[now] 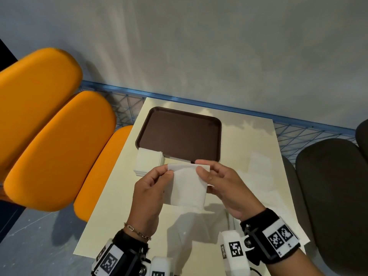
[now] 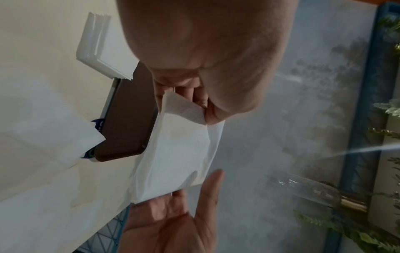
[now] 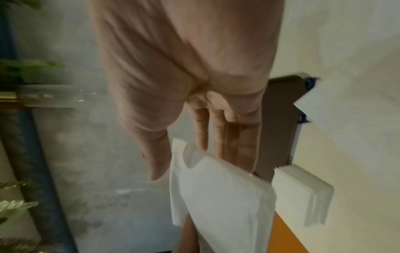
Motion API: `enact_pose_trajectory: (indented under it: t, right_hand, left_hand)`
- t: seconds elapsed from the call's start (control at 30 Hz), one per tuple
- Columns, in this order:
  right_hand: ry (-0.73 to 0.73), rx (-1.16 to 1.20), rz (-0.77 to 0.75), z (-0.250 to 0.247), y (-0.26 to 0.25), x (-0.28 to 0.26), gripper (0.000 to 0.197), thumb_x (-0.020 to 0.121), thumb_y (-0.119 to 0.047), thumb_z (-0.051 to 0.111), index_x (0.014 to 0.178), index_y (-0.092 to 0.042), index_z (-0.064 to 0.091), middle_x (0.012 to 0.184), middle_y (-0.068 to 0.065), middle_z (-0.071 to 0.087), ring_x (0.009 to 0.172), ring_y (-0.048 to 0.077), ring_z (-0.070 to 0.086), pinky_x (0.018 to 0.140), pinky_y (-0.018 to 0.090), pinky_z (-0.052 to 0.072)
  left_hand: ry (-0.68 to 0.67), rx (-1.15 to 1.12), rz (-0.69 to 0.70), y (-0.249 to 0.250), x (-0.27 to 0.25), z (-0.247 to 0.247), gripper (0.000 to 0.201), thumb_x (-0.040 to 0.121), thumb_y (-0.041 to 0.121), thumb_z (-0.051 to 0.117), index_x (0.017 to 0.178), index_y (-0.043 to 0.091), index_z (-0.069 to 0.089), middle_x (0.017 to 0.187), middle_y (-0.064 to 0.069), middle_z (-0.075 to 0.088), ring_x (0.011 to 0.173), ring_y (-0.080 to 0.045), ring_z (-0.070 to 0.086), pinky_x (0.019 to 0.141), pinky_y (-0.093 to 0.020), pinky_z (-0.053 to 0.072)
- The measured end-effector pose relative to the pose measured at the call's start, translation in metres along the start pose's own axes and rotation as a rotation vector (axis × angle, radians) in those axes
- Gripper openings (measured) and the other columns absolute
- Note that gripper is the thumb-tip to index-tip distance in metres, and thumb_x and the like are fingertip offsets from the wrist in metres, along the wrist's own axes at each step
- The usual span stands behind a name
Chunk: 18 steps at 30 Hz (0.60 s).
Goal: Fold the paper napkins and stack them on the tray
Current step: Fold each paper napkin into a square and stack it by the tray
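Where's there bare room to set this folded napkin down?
The brown tray is bare across its whole floor. It is crowded at the tray's near edge: the napkin stack sits at its near-left corner, and the left hand and right hand pinch the napkin there.

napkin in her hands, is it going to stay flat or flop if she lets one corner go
Probably flop: the napkin is thin and hangs limp below where the left hand and right hand pinch its top edge. It likely weighs almost nothing, so it may drift. Its top edge already curls over, so it should crease easily.
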State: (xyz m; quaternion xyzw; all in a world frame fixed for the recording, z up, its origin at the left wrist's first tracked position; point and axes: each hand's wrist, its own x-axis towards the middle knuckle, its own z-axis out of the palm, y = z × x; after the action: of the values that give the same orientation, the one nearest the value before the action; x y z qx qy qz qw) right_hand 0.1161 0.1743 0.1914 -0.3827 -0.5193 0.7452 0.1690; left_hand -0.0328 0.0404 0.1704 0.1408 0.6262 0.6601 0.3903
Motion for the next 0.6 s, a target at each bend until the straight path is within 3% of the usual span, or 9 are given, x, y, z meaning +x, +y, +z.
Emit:
enact_pose_trajectory:
  t: [0.07, 0.17, 0.27, 0.37, 0.47, 0.6]
  right_hand:
    - [-0.032, -0.044, 0.015, 0.008, 0.005, 0.002, 0.032, 0.091, -0.03, 0.078, 0.119, -0.015, 0.078, 0.109, 0.006, 0.081, 0.099, 0.017, 0.075, 0.088, 0.033, 0.059]
    - [0.075, -0.113, -0.016, 0.013, 0.011, 0.005, 0.019, 0.097, -0.025, 0.075, 0.109, -0.012, 0.082, 0.104, 0.009, 0.082, 0.097, 0.023, 0.077, 0.088, 0.038, 0.061]
    - [0.101, -0.156, -0.031, 0.012, 0.012, 0.005, 0.017, 0.101, -0.023, 0.072, 0.106, -0.01, 0.082, 0.099, 0.008, 0.082, 0.091, 0.023, 0.078, 0.079, 0.035, 0.062]
    - [0.115, -0.185, -0.032, 0.012, 0.014, 0.006, 0.016, 0.102, -0.02, 0.07, 0.101, -0.009, 0.083, 0.095, 0.008, 0.082, 0.082, 0.02, 0.076, 0.071, 0.03, 0.06]
    - [0.135, -0.238, -0.055, 0.017, 0.015, 0.007, 0.014, 0.099, -0.016, 0.072, 0.098, -0.011, 0.085, 0.09, 0.005, 0.082, 0.075, 0.017, 0.073, 0.068, 0.03, 0.061]
    - [0.037, -0.363, -0.067, 0.021, 0.019, 0.009, 0.015, 0.101, -0.02, 0.071, 0.097, -0.015, 0.084, 0.095, 0.0, 0.083, 0.083, 0.017, 0.077, 0.076, 0.035, 0.064]
  left_hand:
    - [-0.013, -0.01, -0.021, -0.002, -0.002, 0.0, 0.016, 0.102, 0.022, 0.065, 0.105, 0.029, 0.079, 0.103, 0.01, 0.077, 0.106, -0.026, 0.068, 0.083, -0.039, 0.061]
    - [0.028, -0.005, -0.019, -0.008, -0.001, -0.005, 0.017, 0.101, 0.021, 0.065, 0.102, 0.03, 0.079, 0.102, 0.01, 0.076, 0.103, -0.025, 0.069, 0.076, -0.033, 0.061]
    - [0.093, 0.012, -0.015, -0.013, 0.002, -0.015, 0.017, 0.1, 0.018, 0.066, 0.104, 0.026, 0.08, 0.101, 0.01, 0.077, 0.102, -0.022, 0.07, 0.071, -0.027, 0.057]
    - [0.085, 0.044, -0.014, -0.015, 0.001, -0.021, 0.02, 0.1, 0.014, 0.065, 0.105, 0.027, 0.08, 0.1, 0.012, 0.079, 0.093, -0.012, 0.073, 0.07, -0.022, 0.057]
    - [0.07, 0.05, -0.029, -0.015, -0.001, -0.024, 0.016, 0.099, 0.023, 0.069, 0.11, 0.027, 0.08, 0.103, 0.013, 0.079, 0.09, -0.007, 0.074, 0.069, -0.023, 0.057]
    - [0.141, 0.124, -0.004, -0.021, 0.0, -0.032, 0.011, 0.096, 0.03, 0.073, 0.102, 0.028, 0.082, 0.098, 0.014, 0.079, 0.092, -0.011, 0.073, 0.073, -0.027, 0.057]
